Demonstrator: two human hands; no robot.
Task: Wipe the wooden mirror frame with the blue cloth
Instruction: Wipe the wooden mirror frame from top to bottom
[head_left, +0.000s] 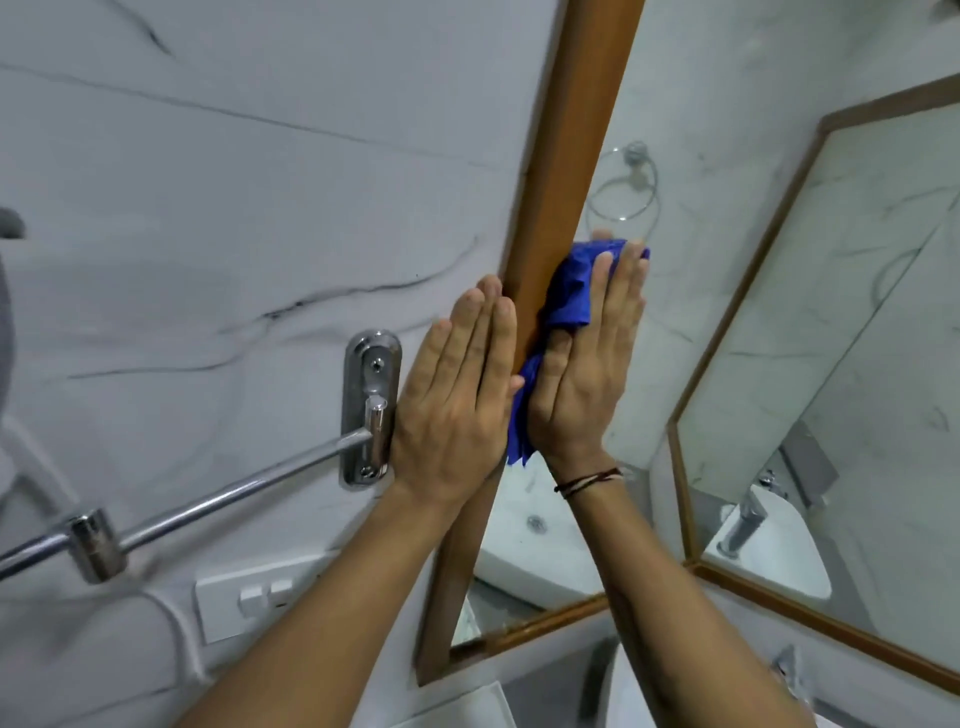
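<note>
Blue cloth (569, 296) pressed flat against the wooden mirror frame (566, 156).
At the picture's centre, the one cloth is pinned to the frame's upright side under the right hand (587, 364), fingers straight and spread open. The left hand (457, 395) is laid flat, fingers straight and together, on the marble wall (260, 208) just beside the frame, nothing gripped. One chrome towel rail (234, 488) is seen lower left.

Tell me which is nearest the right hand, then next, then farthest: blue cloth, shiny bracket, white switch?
1. The blue cloth, pressed under the right hand.
2. The shiny bracket, left, past the left hand.
3. The white switch, low on the left.
</note>
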